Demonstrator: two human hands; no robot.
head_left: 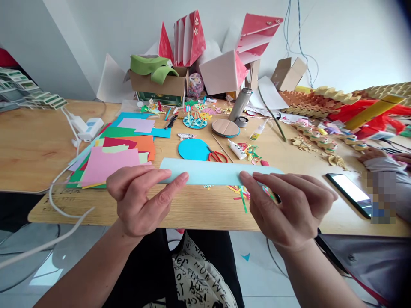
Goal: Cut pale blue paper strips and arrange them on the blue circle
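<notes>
A light blue strip of paper point(208, 172) is stretched level between my two hands, above the front part of the table. My left hand point(141, 196) pinches its left end between thumb and fingers. Toward the other end, my right hand point(285, 205) grips it the same way. Just beyond the strip lie a blue paper circle point(192, 149) and a pair of scissors with red handles point(218, 157). A white glue bottle point(236, 149) rests on its side behind the strip. Small coloured paper scraps point(242, 194) show under it.
Coloured paper sheets point(112, 164) are piled at left, near a white cable point(51, 188). A metal flask point(240, 104) and a cardboard disc point(225, 128) stand farther back. At right are a phone point(349, 194) and another person's sleeve point(382, 167). A filled cardboard box point(157, 85) sits by the wall.
</notes>
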